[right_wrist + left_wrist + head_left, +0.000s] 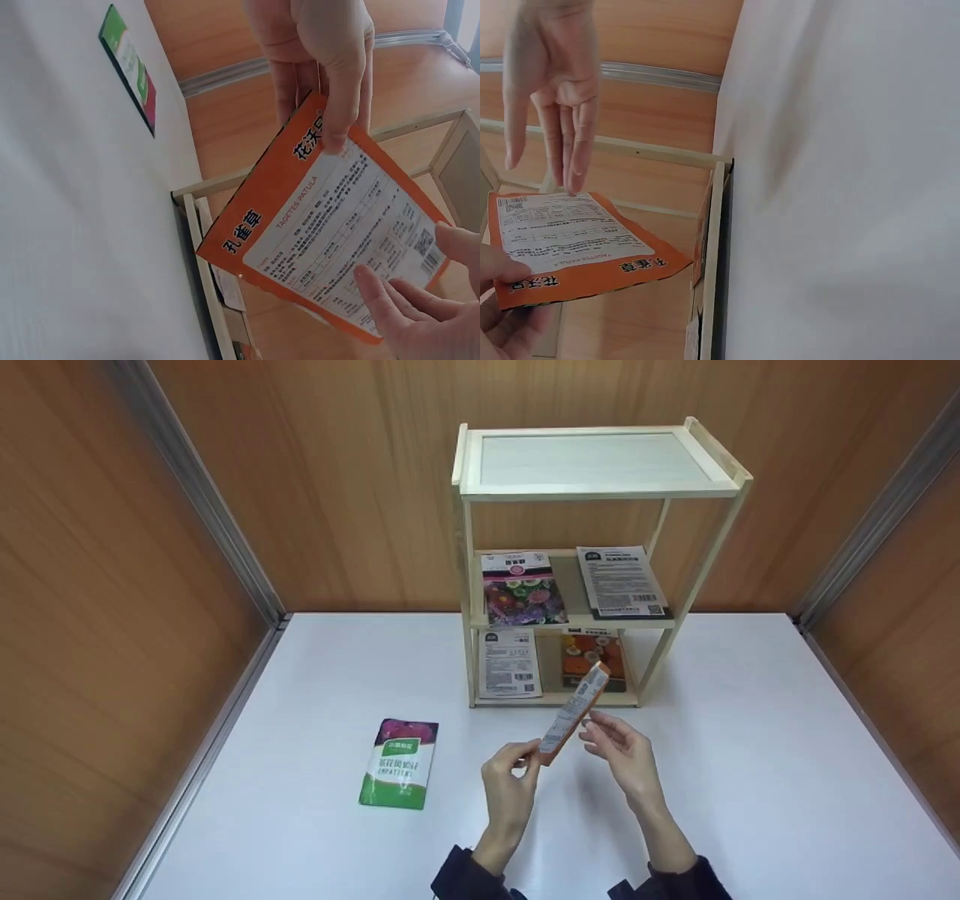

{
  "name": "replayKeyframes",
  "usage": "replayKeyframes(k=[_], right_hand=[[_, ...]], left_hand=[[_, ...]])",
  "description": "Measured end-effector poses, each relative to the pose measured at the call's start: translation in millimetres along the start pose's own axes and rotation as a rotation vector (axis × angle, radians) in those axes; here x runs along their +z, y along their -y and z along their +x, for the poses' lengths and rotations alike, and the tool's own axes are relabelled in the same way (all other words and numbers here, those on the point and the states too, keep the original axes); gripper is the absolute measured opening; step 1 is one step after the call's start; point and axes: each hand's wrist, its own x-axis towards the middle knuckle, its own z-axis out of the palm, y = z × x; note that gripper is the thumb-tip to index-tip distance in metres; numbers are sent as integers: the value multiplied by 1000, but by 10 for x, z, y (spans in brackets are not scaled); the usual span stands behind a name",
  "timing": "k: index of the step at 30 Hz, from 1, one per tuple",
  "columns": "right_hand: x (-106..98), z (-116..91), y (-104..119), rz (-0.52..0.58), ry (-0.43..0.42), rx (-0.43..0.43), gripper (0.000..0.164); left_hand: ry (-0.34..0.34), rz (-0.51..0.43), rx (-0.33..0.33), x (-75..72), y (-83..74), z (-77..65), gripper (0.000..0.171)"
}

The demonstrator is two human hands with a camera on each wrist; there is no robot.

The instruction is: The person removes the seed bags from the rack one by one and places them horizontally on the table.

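Note:
My left hand point(508, 786) pinches an orange seed packet point(574, 712) by one corner, thumb over the printed back. In the right wrist view the packet's white text panel point(337, 232) faces the camera, with a barcode near the far end. The packet is held up in front of the shelf, tilted. My right hand point(628, 761) is beside its other end; in the left wrist view this hand point(559, 97) has its fingers extended, tips right at the packet's edge, thumb spread apart. On the white table to the left lies a green, white and purple seed packet point(399, 769).
A small wooden shelf point(600, 496) stands at the back against the wood-panel wall. Its middle tier holds a flower-picture packet point(523, 592) and a text-side-up packet point(621, 581). On the bottom tier are another text-side packet point(510, 664) and an orange-flower packet point(581, 649).

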Motion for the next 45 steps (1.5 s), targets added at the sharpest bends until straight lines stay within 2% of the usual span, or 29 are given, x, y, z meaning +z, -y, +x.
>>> replayKeyframes(k=[2, 4, 5, 9, 13, 18, 24, 27, 30, 32, 37, 39, 42, 45], right_hand=[[94, -73, 221, 28, 6, 20, 47], [150, -120, 347, 56, 18, 53, 49], [184, -150, 444, 55, 10, 99, 51], [214, -173, 510, 97, -23, 205, 47], [219, -160, 484, 101, -75, 272, 46], [211, -164, 449, 129, -120, 319, 42], [203, -192, 425, 189, -141, 339, 38], [202, -213, 419, 185, -165, 342, 35], [207, -228, 409, 192, -191, 350, 34], [214, -239, 398, 207, -207, 349, 35], [241, -266, 362, 258, -239, 331, 35], [255, -280, 351, 272, -249, 321, 34], [278, -302, 337, 272, -254, 309, 34], [297, -323, 322, 271, -252, 305, 35]], left_hand=[[-14, 58, 74, 18, 13, -22, 21], [-36, 116, 150, 32, 33, -43, 23], [-48, 146, 189, 39, 44, -53, 23], [-85, 233, 322, 58, 94, -77, 22], [-101, 286, 423, 68, 135, -89, 21], [-90, 318, 476, 64, 167, -106, 19], [-1, 341, 431, 41, 169, -125, 19], [46, 303, 373, 19, 145, -131, 26], [66, 204, 256, 12, 121, -125, 35], [54, 108, 135, 13, 101, -112, 41], [-21, -176, -236, 24, 64, -63, 52], [-30, -290, -368, 39, 61, -43, 53], [-16, -440, -519, 66, 60, -14, 50], [-19, -530, -609, 86, 56, -4, 41]])
